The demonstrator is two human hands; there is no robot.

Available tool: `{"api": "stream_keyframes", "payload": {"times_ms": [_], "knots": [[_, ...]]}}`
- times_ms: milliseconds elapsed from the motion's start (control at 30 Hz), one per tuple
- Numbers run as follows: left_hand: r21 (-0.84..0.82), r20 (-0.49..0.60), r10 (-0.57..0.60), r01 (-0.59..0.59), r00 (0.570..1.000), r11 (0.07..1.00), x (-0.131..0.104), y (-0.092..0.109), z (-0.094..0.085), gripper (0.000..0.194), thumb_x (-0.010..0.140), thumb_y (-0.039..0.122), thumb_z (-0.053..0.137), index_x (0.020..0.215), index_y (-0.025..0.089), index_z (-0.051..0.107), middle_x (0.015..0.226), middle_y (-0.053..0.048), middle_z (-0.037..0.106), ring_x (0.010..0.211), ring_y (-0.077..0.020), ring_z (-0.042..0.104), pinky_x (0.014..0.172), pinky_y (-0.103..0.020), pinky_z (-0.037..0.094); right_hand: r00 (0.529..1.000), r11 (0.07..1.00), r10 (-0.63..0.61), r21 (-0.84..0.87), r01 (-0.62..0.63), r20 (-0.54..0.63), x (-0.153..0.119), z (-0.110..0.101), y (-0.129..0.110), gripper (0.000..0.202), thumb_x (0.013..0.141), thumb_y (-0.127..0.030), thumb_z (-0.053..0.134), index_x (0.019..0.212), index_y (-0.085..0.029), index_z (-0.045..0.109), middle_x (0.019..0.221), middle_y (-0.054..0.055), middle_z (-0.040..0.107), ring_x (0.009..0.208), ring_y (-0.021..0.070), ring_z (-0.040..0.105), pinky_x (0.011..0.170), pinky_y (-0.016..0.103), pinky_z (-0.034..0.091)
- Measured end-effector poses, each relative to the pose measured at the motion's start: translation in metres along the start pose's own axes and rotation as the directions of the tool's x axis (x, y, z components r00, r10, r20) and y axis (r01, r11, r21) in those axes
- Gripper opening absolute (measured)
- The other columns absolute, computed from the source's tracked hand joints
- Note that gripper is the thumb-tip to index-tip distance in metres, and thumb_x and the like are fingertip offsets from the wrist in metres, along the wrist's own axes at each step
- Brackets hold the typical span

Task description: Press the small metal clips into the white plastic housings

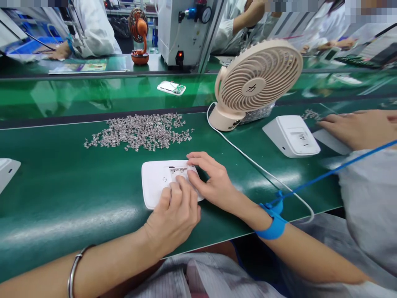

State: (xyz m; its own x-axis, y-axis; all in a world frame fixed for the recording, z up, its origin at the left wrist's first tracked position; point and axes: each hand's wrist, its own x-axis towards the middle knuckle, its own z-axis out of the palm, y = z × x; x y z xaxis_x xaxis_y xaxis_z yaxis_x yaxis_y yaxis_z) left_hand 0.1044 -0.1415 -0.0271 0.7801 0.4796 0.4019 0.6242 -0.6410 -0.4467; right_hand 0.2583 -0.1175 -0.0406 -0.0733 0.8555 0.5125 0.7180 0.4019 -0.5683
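Observation:
A white plastic device housing (152, 182) lies flat on the green table, with a recessed battery compartment and a small ring of holes on its upper face. My right hand (214, 178) grips the housing at its right end, thumb on top near the compartment and fingers over the far edge. Over the compartment my left hand (175, 215) has its fingers bent and pressed together. What those fingers hold, if anything, is hidden. Metal contacts (179, 170) show at the compartment's far side. Beyond the housing lies a loose heap of small metal spring contacts (142, 131).
A beige fan (254, 85) stands behind, its white cable (257, 163) running to the front edge. Another white housing (294, 136) is at right, beside a co-worker's hand (366, 128). A blue cord (335, 169) leads from my right wristband. A housing with a circuit board (172, 87) lies beyond.

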Motion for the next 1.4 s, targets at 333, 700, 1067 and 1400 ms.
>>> {"api": "stream_keyframes", "payload": {"times_ms": [333, 700, 1067, 1400], "knots": [[0.197, 0.174, 0.078, -0.113, 0.982, 0.974, -0.006, -0.002, -0.014, 0.058, 0.080, 0.015, 0.043, 0.137, 0.015, 0.034, 0.097, -0.016, 0.069, 0.086, -0.0252, 0.062, 0.070, -0.034, 0.044, 0.943, 0.978, 0.165, -0.077, -0.195, -0.290, 0.014, -0.013, 0.007, 0.012, 0.079, -0.023, 0.050, 0.089, -0.020, 0.057, 0.090, 0.005, 0.062, 0.079, 0.0179, 0.058, 0.075, 0.035, 0.045], [0.277, 0.388, -0.211, 0.105, 0.897, 0.955, 0.003, -0.047, 0.007, 0.053, 0.071, -0.003, 0.034, 0.121, -0.007, 0.048, 0.068, -0.021, 0.065, 0.064, -0.0285, 0.061, 0.058, -0.035, 0.041, 0.563, 0.702, 0.379, -0.169, -0.692, -0.734, 0.011, -0.094, 0.131, 0.016, 0.060, -0.024, 0.063, 0.069, -0.020, 0.050, 0.088, 0.015, 0.055, 0.094, 0.0308, 0.051, 0.085, 0.050, 0.035], [0.221, 0.452, -0.563, 0.524, 0.692, 0.822, -0.015, -0.148, 0.030, 0.036, 0.076, 0.001, 0.026, 0.081, -0.006, 0.061, 0.070, -0.026, 0.061, 0.074, -0.0337, 0.060, 0.054, -0.033, 0.036, 0.481, 0.649, 0.332, -0.174, -0.741, -0.811, -0.008, -0.122, 0.195, 0.063, 0.031, -0.042, 0.079, 0.045, -0.026, 0.019, 0.068, 0.009, 0.048, 0.093, 0.0348, 0.050, 0.073, 0.053, 0.031], [0.187, 0.235, -0.584, 0.553, 0.777, 0.812, -0.021, -0.154, 0.029, 0.044, 0.089, 0.025, 0.025, 0.097, -0.002, 0.059, 0.096, -0.023, 0.060, 0.093, -0.0344, 0.053, 0.067, -0.043, 0.041, 0.737, 0.752, 0.109, -0.429, -0.500, -0.668, -0.014, -0.092, 0.123, 0.023, 0.064, -0.039, 0.063, 0.074, -0.020, 0.055, 0.075, 0.014, 0.057, 0.080, 0.0302, 0.055, 0.070, 0.047, 0.038]]}}
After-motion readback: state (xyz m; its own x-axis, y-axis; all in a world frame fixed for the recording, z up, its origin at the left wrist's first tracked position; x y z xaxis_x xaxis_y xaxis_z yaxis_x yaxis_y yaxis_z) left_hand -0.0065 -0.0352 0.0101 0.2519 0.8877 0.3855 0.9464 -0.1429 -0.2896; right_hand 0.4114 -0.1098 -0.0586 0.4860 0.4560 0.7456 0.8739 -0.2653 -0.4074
